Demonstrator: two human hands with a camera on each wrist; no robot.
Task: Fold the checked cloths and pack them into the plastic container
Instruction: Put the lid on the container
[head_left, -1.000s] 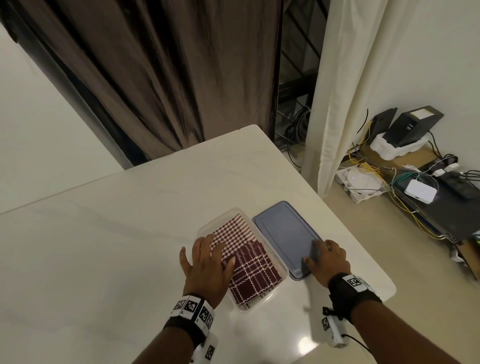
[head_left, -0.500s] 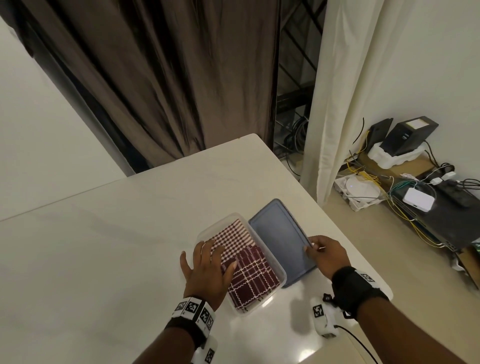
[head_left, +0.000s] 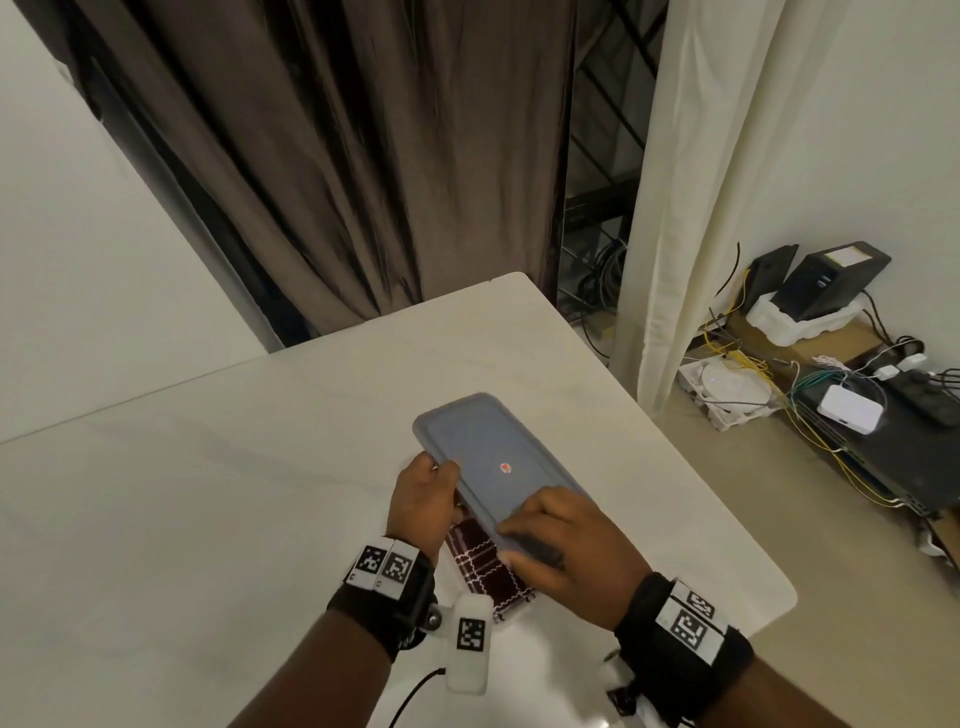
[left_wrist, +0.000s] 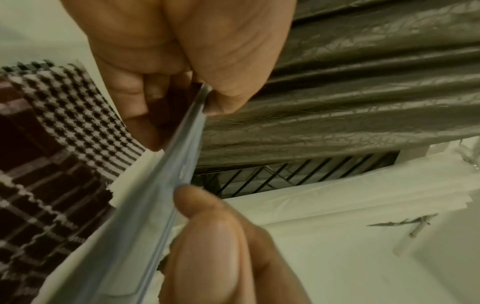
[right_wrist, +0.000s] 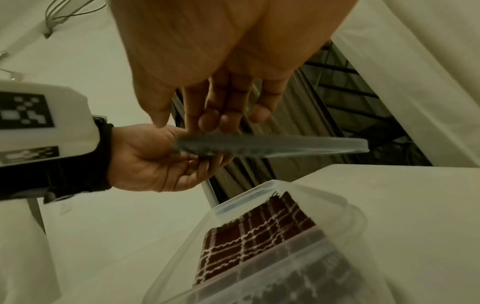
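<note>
Both hands have the grey-blue lid (head_left: 488, 462) up in the air, low of centre in the head view, and it hangs over the clear plastic container (right_wrist: 348, 207) without touching it. The left hand (head_left: 423, 499) pinches the lid's left edge, thumb on top and fingers curled beneath. The right hand (head_left: 566, 551) holds the near end, its fingers laid across the top; its thumb is hidden, so I would only guess it is tucked under.

The container sits on the white worktop (head_left: 208, 519), at the lower right of the right wrist view, with the checked cloths (right_wrist: 259, 232) lying folded flat inside, the dark maroon one nearest. The fine-checked one (left_wrist: 78, 115) shows at the left of the left wrist view.

The packing looks finished and closing is what remains. To do it well, I would square the lid's corners over the rim first and lower it level, not tilted. Watch that no cloth edge rides up over the wall, as it would stop the seal. Then press round the edges, corner by corner.
</note>
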